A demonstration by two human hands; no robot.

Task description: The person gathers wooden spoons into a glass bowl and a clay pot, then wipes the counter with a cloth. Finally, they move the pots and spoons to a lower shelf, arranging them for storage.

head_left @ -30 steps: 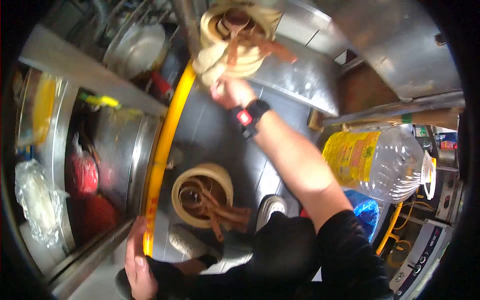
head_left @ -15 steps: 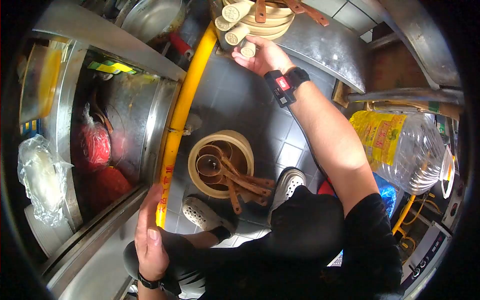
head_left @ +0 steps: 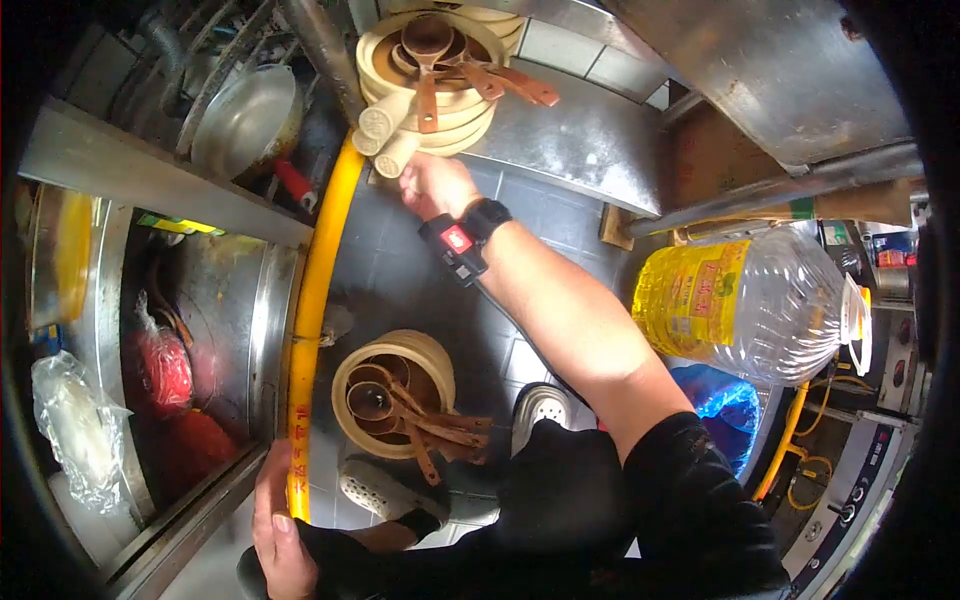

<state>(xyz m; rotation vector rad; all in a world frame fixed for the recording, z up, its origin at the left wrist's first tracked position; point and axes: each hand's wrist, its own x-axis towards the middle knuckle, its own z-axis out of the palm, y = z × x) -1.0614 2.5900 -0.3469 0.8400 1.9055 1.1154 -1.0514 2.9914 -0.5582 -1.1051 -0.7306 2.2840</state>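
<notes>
My right hand (head_left: 440,185) is at the top centre, its fingers curled against the lower of the pale round-ended handles (head_left: 398,155) on a stack of pale pots (head_left: 450,120). Its fingertips are partly hidden. Brown ladles (head_left: 427,50) lie in the top pot, their handles over its rim. My left hand (head_left: 280,540) holds nothing, fingers stretched out beside the metal cabinet edge and above my knee. Between my feet and the yellow pipe (head_left: 325,270), a second pale pot (head_left: 345,400) on the floor holds several brown ladles (head_left: 410,410).
A large plastic oil bottle (head_left: 740,305) lies at the right near a blue bag (head_left: 725,410). A metal pan (head_left: 250,120) is at the upper left. Plastic-wrapped items (head_left: 80,430) stand by the left cabinet. A metal ledge (head_left: 570,140) runs behind the stack.
The view has shifted, showing more of the top of the pot stack. My right hand remains by the handles, with its fingers more curled; fewer handle ends show. My left hand stays extended.
</notes>
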